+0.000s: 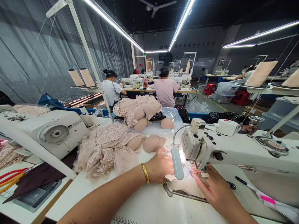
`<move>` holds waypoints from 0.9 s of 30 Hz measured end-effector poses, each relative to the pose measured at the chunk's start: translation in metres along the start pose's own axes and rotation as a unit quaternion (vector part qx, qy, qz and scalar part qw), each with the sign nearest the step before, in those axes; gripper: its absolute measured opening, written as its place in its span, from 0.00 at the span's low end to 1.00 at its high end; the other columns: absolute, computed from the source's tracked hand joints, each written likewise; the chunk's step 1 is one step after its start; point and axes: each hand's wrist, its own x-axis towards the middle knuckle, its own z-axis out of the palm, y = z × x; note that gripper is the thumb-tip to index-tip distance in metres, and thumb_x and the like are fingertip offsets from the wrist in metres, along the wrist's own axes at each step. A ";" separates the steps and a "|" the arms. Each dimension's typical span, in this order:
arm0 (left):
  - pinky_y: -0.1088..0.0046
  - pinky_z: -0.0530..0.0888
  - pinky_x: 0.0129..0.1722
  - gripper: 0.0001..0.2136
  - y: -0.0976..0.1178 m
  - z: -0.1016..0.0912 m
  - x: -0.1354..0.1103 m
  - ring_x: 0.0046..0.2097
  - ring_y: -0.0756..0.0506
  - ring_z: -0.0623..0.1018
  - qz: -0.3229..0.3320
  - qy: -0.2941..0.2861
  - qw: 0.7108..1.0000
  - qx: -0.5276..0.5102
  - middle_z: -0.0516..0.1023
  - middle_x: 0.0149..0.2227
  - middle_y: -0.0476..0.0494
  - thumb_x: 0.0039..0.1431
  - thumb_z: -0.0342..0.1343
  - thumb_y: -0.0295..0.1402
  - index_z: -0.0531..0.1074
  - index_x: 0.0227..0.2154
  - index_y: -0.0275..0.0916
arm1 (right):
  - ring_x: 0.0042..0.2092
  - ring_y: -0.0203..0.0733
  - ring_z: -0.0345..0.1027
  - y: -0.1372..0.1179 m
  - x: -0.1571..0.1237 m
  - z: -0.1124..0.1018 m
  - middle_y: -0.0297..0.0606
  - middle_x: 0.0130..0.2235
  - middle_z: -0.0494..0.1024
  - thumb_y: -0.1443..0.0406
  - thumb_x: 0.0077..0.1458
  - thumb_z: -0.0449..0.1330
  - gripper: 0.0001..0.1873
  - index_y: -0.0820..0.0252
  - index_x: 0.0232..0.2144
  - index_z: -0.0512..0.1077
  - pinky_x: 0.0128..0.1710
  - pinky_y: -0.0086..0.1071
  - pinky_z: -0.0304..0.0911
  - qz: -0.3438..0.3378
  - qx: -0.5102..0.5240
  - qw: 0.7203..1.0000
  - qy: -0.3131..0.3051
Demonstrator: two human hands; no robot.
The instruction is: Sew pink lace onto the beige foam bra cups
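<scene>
Beneath the sewing machine head (193,144) lies a pale beige fabric piece (178,183), lit by the machine's lamp. My left hand (160,168), wearing a gold bangle (145,173), curls over the left side of this fabric; its fingertips are partly hidden behind the grey lamp (177,163). On the other side, my right hand (213,185) has thumb and fingertips close together at the fabric's edge beside the presser foot. Part of its fingers is behind the machine head. Left of the needle area, a beige moulded bra cup (154,143) rests near a heap of lace pieces (105,146).
A clear plastic bin (174,115) with more lace stands behind the table. Left are a second sewing machine (56,130), scissors (14,179) and thread cones (86,116). A white-and-pink tool (268,199) lies at right. Two people (164,90) sit ahead.
</scene>
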 end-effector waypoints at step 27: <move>0.49 0.59 0.53 0.10 0.039 0.004 -0.015 0.32 0.47 0.70 0.053 0.075 0.996 0.007 0.77 0.28 0.51 0.65 0.54 0.31 0.68 0.26 0.40 | 0.33 0.42 0.72 -0.009 0.003 -0.006 0.35 0.32 0.76 0.64 0.71 0.52 0.13 0.49 0.41 0.77 0.37 0.36 0.71 -0.188 -0.022 0.964 -0.187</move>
